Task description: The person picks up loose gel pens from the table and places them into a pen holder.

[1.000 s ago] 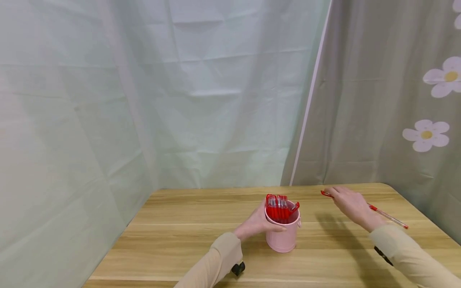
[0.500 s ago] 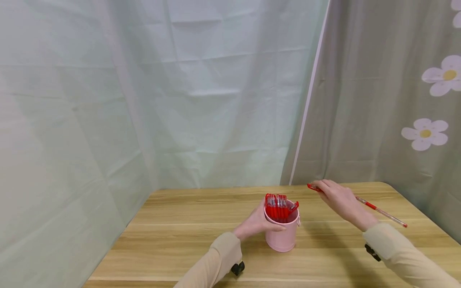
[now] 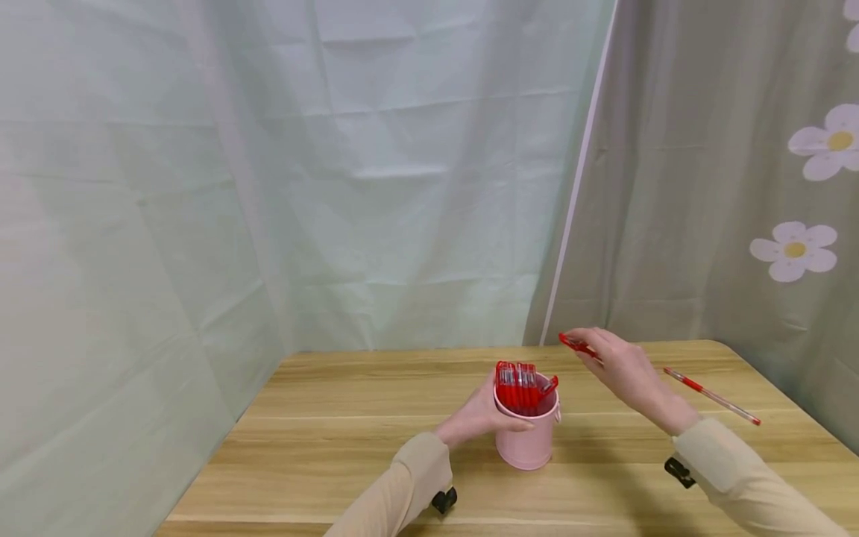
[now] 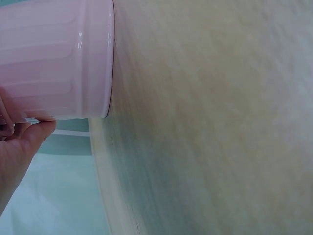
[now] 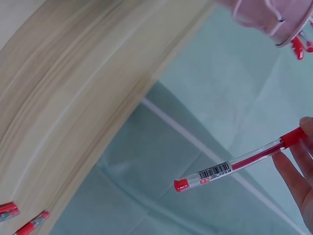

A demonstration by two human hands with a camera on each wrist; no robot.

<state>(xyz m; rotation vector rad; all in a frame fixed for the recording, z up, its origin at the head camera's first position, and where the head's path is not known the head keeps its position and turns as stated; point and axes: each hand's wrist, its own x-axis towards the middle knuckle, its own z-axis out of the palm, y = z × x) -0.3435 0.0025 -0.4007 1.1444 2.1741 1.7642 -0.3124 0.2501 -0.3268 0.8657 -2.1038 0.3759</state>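
Observation:
In the head view, my left hand (image 3: 478, 418) holds the pink bucket (image 3: 525, 445) by its side near the rim, the thumb across the front. Several red-capped clear pens (image 3: 515, 389) stand inside, bunched to the left, with one leaning right. The left wrist view shows the bucket's ribbed wall (image 4: 44, 54) upright on the table, fingers (image 4: 34, 134) against it. Up to the right of the bucket, my right hand (image 3: 627, 373) pinches a red pen (image 5: 234, 164) in the air. Its clear barrel with a barcode label points away from the fingers in the right wrist view.
A red pen (image 3: 713, 395) lies on the wooden table (image 3: 335, 447) at the right. Two red pen ends (image 5: 32, 225) show at the lower left of the right wrist view. Pale curtains (image 3: 429, 224) hang behind the table and along its sides.
My right hand has moved left and slightly up with the pen, nearer to the bucket, uncovering more of the pen on the table. My left hand and the bucket have stayed put.

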